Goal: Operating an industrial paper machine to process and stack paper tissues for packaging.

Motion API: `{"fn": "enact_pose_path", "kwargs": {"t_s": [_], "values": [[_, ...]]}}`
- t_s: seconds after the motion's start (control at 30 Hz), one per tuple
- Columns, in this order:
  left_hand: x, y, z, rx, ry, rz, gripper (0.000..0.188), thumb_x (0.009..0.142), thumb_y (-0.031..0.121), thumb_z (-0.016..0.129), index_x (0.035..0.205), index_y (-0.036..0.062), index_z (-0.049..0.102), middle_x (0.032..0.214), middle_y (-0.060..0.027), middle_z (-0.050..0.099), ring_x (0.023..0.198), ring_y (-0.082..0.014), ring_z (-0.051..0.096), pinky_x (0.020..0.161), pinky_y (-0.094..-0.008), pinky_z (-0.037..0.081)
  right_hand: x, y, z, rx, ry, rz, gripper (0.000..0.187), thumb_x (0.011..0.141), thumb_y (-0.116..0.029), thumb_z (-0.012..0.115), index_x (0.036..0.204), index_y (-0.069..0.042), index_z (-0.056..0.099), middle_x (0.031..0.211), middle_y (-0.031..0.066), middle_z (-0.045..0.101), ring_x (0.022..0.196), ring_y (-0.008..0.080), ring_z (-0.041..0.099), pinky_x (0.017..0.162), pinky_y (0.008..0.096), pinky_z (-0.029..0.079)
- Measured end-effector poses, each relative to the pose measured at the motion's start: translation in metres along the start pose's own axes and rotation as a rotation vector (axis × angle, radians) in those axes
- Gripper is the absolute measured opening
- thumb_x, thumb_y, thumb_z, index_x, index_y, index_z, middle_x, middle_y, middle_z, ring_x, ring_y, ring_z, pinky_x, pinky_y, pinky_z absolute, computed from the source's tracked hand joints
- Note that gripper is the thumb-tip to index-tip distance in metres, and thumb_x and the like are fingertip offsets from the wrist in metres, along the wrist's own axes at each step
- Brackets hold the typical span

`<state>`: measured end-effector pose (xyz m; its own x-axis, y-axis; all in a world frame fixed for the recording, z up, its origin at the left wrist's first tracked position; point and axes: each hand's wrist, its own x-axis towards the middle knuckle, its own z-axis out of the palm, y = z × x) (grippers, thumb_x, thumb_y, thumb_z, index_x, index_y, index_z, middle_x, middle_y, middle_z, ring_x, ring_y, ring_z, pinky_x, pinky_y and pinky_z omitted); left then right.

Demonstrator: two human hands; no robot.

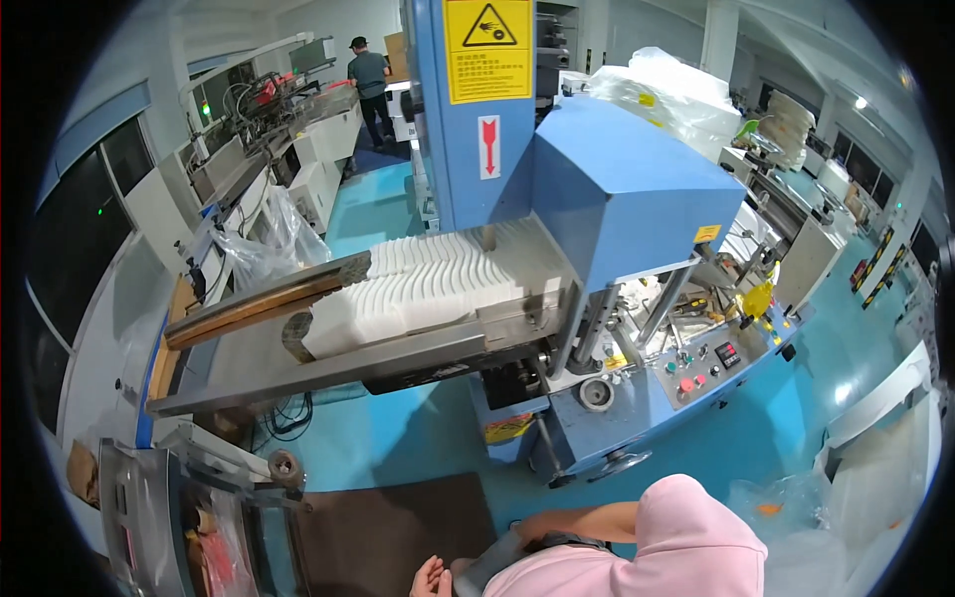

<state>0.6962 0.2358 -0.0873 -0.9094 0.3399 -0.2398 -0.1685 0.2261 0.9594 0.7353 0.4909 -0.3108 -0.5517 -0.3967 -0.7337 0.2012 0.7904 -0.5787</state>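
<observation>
Near the bottom edge is my left hand (pixel 430 578), its fingers loosely bent and apart, with nothing visible in them. My right forearm reaches across from a pink sleeve (pixel 686 527). At its end my right hand (pixel 537 525) rests against grey fabric (pixel 497 559) at my waist; its fingers are hidden. Neither hand touches the blue machine (pixel 637 149) in front of me. A long row of white, wavy-edged sheets (pixel 428 284) lies in the machine's metal channel (pixel 328 373), running under the blue housing. A dark block (pixel 296 336) stands against the row's near left end.
A control panel (pixel 708 363) with buttons and a handwheel (pixel 619 466) face me. Tools lie on the machine bed. A brown mat (pixel 393 537) covers floor at lower left, beside a metal-framed cart (pixel 149 527). Another person (pixel 370 85) stands far back. Plastic-wrapped stacks (pixel 662 90) sit behind.
</observation>
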Motion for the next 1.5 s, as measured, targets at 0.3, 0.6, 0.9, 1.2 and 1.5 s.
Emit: {"fn": "enact_pose_path", "kwargs": {"t_s": [0.3, 0.6, 0.9, 1.2, 1.5], "values": [[0.144, 0.032, -0.093, 0.083, -0.127, 0.216, 0.036, 0.080, 0.000, 0.056, 0.116, -0.0003, 0.050, 0.099, -0.0092, 0.060, 0.088, -0.0139, 0.057, 0.081, -0.0249, 0.045, 0.007, -0.142, -0.115, 0.160, 0.356, -0.228, 0.045, 0.084, -0.041, 0.049, 0.078, 0.001, 0.064, 0.072, 0.0182, 0.062, 0.068, 0.0312, 0.059, 0.064, 0.0418, 0.044], [0.282, 0.076, -0.201, 0.244, -0.201, 0.327, 0.041, 0.075, -0.003, 0.057, 0.115, 0.0011, 0.051, 0.100, -0.0110, 0.059, 0.090, -0.0168, 0.056, 0.081, -0.0289, 0.045, 0.010, -0.267, -0.215, 0.419, 0.829, -0.343, 0.030, 0.085, -0.030, 0.051, 0.092, -0.002, 0.061, 0.083, 0.0151, 0.062, 0.071, 0.0283, 0.059, 0.064, 0.0373, 0.046], [0.381, 0.214, -0.087, 0.427, -0.535, 1.073, 0.037, 0.073, 0.010, 0.065, 0.107, 0.0009, 0.056, 0.106, -0.0146, 0.055, 0.097, -0.0317, 0.052, 0.084, -0.0348, 0.041, -0.070, -0.231, -0.348, 0.120, 2.063, 0.114, 0.009, 0.075, -0.004, 0.062, 0.082, -0.001, 0.060, 0.073, 0.0130, 0.055, 0.067, 0.0268, 0.055, 0.057, 0.0321, 0.044], [0.455, 0.239, 0.019, 0.790, -0.763, 1.329, 0.051, 0.070, 0.018, 0.067, 0.116, 0.0060, 0.049, 0.116, -0.0102, 0.047, 0.106, -0.0293, 0.045, 0.090, -0.0386, 0.036, -0.069, -0.199, -0.420, -0.099, 2.142, 0.204, 0.012, 0.067, -0.013, 0.065, 0.074, -0.005, 0.059, 0.083, 0.0079, 0.056, 0.081, 0.0290, 0.052, 0.072, 0.0381, 0.041], [0.469, 0.250, 0.035, 0.896, -0.838, 1.349, 0.055, 0.069, 0.024, 0.068, 0.117, 0.0085, 0.048, 0.108, -0.0076, 0.046, 0.100, -0.0268, 0.045, 0.084, -0.0385, 0.036, -0.071, -0.194, -0.426, 0.077, 2.121, 0.290, 0.008, 0.064, -0.012, 0.064, 0.065, -0.007, 0.058, 0.074, 0.0066, 0.056, 0.077, 0.0284, 0.053, 0.070, 0.0387, 0.040]]}}
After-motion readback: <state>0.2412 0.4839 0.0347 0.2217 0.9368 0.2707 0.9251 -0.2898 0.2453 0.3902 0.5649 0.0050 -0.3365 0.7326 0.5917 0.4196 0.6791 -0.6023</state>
